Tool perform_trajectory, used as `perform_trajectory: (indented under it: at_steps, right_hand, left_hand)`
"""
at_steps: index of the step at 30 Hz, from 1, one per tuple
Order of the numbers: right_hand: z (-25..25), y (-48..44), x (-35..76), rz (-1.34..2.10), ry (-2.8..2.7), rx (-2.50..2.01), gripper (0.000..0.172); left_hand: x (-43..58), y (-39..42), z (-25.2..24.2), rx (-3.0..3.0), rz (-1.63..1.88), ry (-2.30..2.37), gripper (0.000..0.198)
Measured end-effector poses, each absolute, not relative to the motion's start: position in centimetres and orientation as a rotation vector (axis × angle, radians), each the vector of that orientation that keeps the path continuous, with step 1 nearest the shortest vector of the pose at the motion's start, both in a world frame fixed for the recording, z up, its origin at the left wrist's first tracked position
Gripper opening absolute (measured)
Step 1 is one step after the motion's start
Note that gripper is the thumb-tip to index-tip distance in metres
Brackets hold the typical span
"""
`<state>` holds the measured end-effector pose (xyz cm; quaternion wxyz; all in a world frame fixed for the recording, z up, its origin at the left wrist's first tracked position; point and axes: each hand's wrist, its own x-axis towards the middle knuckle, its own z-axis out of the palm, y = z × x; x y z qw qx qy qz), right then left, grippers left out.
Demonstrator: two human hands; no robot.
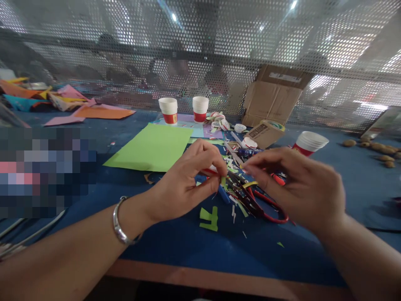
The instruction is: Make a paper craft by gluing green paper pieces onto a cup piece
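Note:
My left hand [188,184] is closed in a pinch on a small green paper piece [223,182], with something red and white tucked behind the fingers. My right hand [297,188] hovers just to its right, fingers curled with the tips pinched near the same scrap; what they hold is too small to name. Below both hands lie red-handled scissors [266,207], a heap of paper scraps [238,184] and a cut green shape [209,218] on the blue table [188,242].
A green paper sheet [153,147] lies behind my left hand. Two red-and-white paper cups [169,110] stand at the back, another cup [308,143] lies at right. A cardboard box [275,96] leans on the mesh screen. Coloured papers [69,104] are piled far left.

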<state>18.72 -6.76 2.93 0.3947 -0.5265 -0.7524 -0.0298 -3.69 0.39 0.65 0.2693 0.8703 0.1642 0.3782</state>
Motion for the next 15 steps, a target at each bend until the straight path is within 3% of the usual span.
perform_trajectory:
  at_steps: [8, 12, 15]
  right_hand:
    - [1.9, -2.0, 27.5, 0.068, -1.901, -2.058, 0.025]
    - [-0.4, -0.4, 29.5, 0.178, -1.892, -2.005, 0.031]
    - [-1.2, 0.2, 29.7, 0.292, -1.806, -1.855, 0.022]
  left_hand:
    - [-4.2, 0.5, 1.3, 2.397, 1.058, 0.394, 0.018]
    - [-4.3, 0.5, 1.4, 2.368, 1.073, 0.384, 0.017]
    - [-4.4, 0.6, 1.5, 2.359, 1.086, 0.361, 0.014]
